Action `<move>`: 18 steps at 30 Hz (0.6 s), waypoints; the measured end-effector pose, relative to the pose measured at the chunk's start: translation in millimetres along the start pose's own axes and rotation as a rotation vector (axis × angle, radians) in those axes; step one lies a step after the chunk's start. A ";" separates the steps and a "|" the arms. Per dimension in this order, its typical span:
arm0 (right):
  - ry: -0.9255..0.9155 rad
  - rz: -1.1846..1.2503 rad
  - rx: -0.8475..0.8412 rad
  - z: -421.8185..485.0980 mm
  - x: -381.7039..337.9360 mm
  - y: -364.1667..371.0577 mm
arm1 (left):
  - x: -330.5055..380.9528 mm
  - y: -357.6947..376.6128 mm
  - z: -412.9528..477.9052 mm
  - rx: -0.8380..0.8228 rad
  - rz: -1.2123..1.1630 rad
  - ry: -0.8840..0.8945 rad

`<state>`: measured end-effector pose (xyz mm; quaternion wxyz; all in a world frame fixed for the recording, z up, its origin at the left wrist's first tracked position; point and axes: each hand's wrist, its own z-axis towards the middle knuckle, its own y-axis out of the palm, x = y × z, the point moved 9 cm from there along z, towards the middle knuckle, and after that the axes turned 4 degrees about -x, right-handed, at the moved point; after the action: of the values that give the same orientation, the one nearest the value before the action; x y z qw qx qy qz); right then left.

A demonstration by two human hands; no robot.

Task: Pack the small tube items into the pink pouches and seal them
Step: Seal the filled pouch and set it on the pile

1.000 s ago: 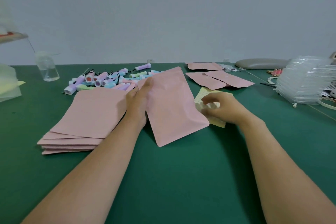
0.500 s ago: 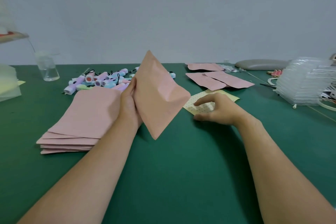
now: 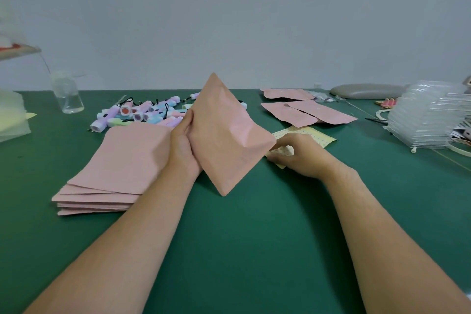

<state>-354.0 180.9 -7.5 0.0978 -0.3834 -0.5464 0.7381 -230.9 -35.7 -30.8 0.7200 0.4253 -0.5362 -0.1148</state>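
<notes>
At the centre of the frame the person's left hand holds up a flat pink paper-like pouch, pinched along its left edge between thumb and fingers, so that it stands tilted with one corner pointing up toward the wall and the lowest corner just at the green table covering. The pouch looks thin and light; its face dimples and creases near the right corner, so I judge it soft enough to buckle if squeezed in the middle. The edge, where the hand has it, seems the sensible place to grip.

The right hand, right of centre, lies curled over a yellow dotted sheet flat on the table, fingertips pressing or picking at its near part; whether anything is pinched between them I cannot tell.

Left of centre lies a stack of the same pink pouches, fanned slightly. Behind it, in the upper middle-left, is the heap of small pastel tube items, purple, blue, pink and green with black loops. They look hard, smooth and likely to roll, best taken around the barrel. In the upper right rest a few more pink pouches, lying flat, well apart from the stack.
</notes>
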 end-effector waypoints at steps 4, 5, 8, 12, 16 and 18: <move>-0.023 -0.020 0.000 -0.9 -6.0 -0.2 | 0.8 -1.2 1.2 0.003 0.003 0.012; -0.026 -0.025 0.002 -1.1 -7.3 -0.5 | 1.1 -0.9 1.4 0.002 0.008 0.013; -0.034 -0.032 0.034 -2.6 -10.1 -4.2 | 1.0 -0.5 1.7 0.003 0.014 0.009; -0.046 -0.010 0.068 -4.6 -11.3 -9.1 | 0.6 -0.8 2.0 0.005 0.020 0.004; -0.038 -0.034 0.099 -4.4 -11.0 -12.1 | 0.5 -2.0 2.9 0.002 0.013 0.004; -0.029 -0.046 0.106 -4.3 -10.3 -12.9 | -0.6 -2.3 2.9 0.002 0.004 -0.002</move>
<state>-347.6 183.1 8.1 0.1272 -0.3543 -0.5167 0.7690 -233.0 -38.1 -32.8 0.7193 0.4249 -0.5378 -0.1129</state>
